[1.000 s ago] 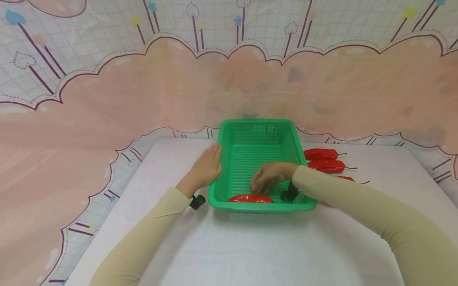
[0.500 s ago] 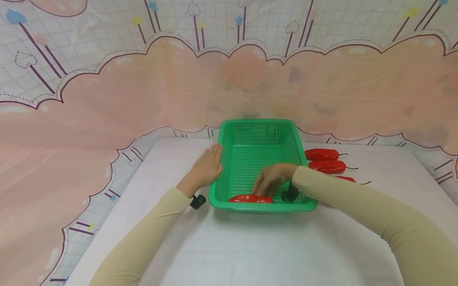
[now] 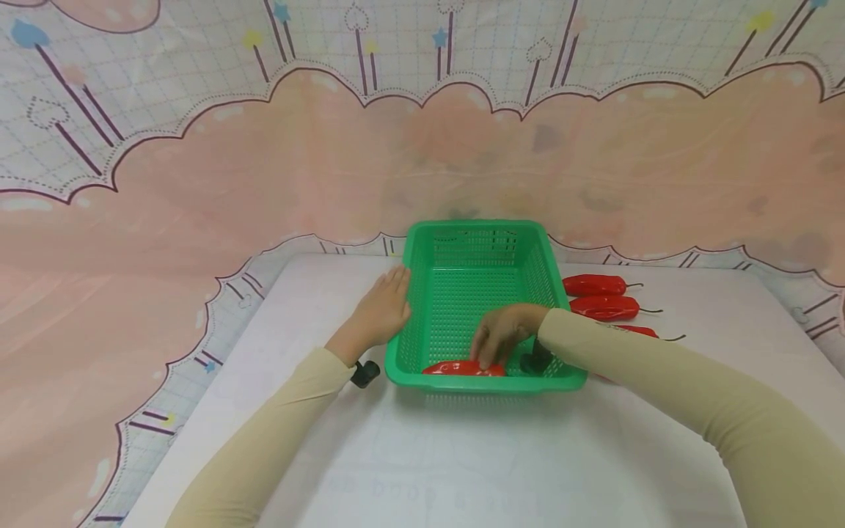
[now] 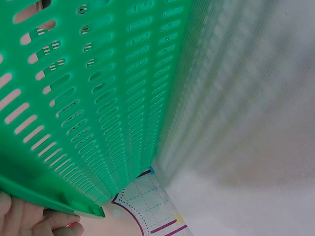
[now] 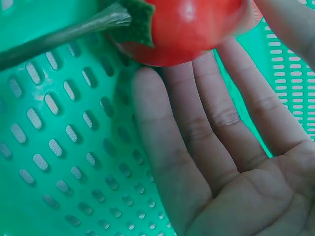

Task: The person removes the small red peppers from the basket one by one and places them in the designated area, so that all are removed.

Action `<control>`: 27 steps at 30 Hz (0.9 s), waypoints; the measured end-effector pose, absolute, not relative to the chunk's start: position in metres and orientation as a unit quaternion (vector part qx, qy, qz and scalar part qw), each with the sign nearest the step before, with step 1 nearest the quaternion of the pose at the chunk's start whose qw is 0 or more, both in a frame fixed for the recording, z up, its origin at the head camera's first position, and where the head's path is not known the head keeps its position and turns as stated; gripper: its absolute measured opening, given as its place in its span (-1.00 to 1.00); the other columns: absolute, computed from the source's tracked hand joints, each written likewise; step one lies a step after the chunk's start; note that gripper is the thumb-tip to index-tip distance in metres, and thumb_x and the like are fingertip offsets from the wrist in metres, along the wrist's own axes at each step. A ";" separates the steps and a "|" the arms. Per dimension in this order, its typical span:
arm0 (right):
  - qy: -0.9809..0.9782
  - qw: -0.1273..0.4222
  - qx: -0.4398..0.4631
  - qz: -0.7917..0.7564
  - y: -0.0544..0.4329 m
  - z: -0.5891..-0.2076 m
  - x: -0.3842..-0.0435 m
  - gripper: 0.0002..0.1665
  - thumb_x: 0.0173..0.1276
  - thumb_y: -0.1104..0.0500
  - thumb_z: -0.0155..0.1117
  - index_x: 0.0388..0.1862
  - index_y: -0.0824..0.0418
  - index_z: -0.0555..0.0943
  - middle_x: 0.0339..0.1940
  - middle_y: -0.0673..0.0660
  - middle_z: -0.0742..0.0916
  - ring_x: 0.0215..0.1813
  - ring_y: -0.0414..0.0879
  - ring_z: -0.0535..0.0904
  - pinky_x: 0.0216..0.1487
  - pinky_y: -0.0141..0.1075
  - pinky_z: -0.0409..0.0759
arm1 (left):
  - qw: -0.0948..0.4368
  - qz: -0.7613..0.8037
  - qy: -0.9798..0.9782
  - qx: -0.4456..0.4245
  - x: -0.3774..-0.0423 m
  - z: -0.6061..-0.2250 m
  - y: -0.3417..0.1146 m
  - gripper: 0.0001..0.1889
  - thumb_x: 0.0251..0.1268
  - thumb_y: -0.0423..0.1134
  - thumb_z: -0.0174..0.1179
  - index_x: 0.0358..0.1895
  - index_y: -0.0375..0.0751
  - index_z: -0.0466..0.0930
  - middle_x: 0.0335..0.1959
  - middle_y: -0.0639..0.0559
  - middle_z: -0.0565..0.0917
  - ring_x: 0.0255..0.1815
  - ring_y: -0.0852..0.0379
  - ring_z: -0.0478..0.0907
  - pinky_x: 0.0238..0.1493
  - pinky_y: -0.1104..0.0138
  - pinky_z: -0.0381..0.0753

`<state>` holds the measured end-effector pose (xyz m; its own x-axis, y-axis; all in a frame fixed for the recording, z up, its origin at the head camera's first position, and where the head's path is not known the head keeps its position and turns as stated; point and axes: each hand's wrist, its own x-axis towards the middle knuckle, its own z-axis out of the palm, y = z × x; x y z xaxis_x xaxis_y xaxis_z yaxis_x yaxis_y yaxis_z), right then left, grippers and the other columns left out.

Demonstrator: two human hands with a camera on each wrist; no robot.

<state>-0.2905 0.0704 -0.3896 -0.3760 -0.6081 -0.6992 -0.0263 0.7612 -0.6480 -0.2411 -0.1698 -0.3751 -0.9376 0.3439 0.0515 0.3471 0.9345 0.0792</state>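
A green plastic basket (image 3: 488,384) with slotted walls stands on the white table. Inside, along its near wall, lies a shiny red chili pepper (image 3: 449,368). My right hand (image 3: 505,334) reaches into the basket and holds the pepper near its stem end. The right wrist view shows the pepper's green stem (image 5: 74,34), with fingers beneath the red body and the thumb on its other side. My left hand (image 3: 379,308) rests with straight fingers against the basket's left rim. In the left wrist view the fingers (image 4: 24,216) show only partly, beside the rim.
Several red chili peppers (image 3: 604,307) with thin stems lie on the table right of the basket, partly hidden by the right sleeve (image 3: 634,367). A patterned cloth (image 3: 462,161) hangs behind the table (image 3: 422,455). Small black devices (image 3: 365,373) sit at the wrists.
My right hand has come down toward the near wall, and its fingers have met and taken hold of the chili pepper. My left hand has stayed at the rim.
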 end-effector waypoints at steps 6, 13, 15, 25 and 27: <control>0.783 0.517 -0.215 -0.269 0.070 -0.392 -0.290 -0.62 0.12 0.27 0.39 -0.03 0.29 0.66 -0.15 0.08 0.72 -0.23 -0.16 0.63 -0.06 -0.26 0.69 | 0.017 -0.048 -0.983 -0.174 -0.240 -0.375 -0.170 -0.37 0.36 -0.23 -0.32 0.43 -0.53 -0.10 0.48 -0.39 0.00 0.53 -0.21 -0.11 0.54 0.06 -0.07; 0.770 0.533 -0.226 -0.267 0.070 -0.392 -0.292 -0.61 0.14 0.26 0.37 -0.01 0.26 0.65 -0.17 0.06 0.73 -0.24 -0.16 0.62 -0.07 -0.29 0.68 | 0.020 -0.048 -0.983 -0.175 -0.241 -0.375 -0.170 -0.36 0.34 -0.23 -0.34 0.42 -0.53 -0.09 0.47 -0.39 0.00 0.53 -0.21 -0.10 0.54 0.06 -0.05; 0.767 0.538 -0.222 -0.269 0.069 -0.392 -0.292 -0.62 0.15 0.27 0.36 0.00 0.25 0.64 -0.20 0.04 0.73 -0.24 -0.16 0.61 -0.08 -0.30 0.68 | 0.021 -0.049 -0.983 -0.175 -0.241 -0.375 -0.169 -0.36 0.34 -0.23 -0.34 0.42 -0.53 -0.09 0.47 -0.39 0.00 0.53 -0.21 -0.10 0.54 0.07 -0.06; 0.781 0.518 -0.238 -0.257 0.066 -0.393 -0.288 -0.62 0.10 0.29 0.40 -0.05 0.21 0.65 -0.19 0.06 0.74 -0.20 -0.14 0.62 -0.09 -0.31 0.68 | 0.017 -0.048 -0.984 -0.173 -0.241 -0.376 -0.169 -0.36 0.35 -0.23 -0.34 0.43 -0.52 -0.10 0.48 -0.39 -0.01 0.53 -0.21 -0.12 0.55 0.08 -0.10; 0.785 0.510 -0.240 -0.257 0.066 -0.393 -0.289 -0.64 0.10 0.28 0.40 -0.06 0.21 0.66 -0.18 0.06 0.74 -0.19 -0.14 0.61 -0.09 -0.32 0.68 | 0.018 -0.047 -0.983 -0.174 -0.241 -0.376 -0.169 -0.36 0.35 -0.23 -0.33 0.43 -0.53 -0.10 0.48 -0.39 -0.01 0.53 -0.21 -0.12 0.55 0.08 -0.10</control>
